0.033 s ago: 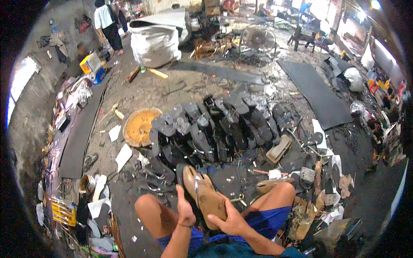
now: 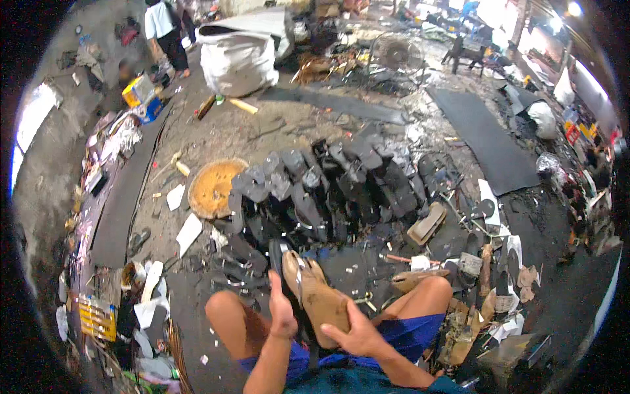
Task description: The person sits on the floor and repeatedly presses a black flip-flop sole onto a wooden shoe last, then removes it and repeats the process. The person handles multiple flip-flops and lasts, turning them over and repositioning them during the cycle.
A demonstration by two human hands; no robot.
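A tan foot-shaped shoe last (image 2: 323, 300) lies tilted between my knees, its toe end away from me. A thin strap crosses its front part. Along its left side runs a black sandal sole (image 2: 276, 257), partly hidden behind the last and my left hand. My right hand (image 2: 359, 333) grips the heel end of the last, thumb on top and fingers wrapped around the far side. With fingers stretched out and upright, my left hand (image 2: 283, 310) is beside the sole's left edge; whether the palm touches it I cannot tell.
Black sandals (image 2: 308, 190) stand in packed rows ahead, beside a round wooden block (image 2: 213, 187). Another tan last (image 2: 427, 223) lies to their right. Scraps and a yellow rack (image 2: 97, 317) lie around me. Farther off are a white sack (image 2: 239, 65), black sheets (image 2: 489, 144) and a person (image 2: 167, 36).
My left hand's fingertips sit slightly higher along the sole. The last has turned a little in my right hand's grip.
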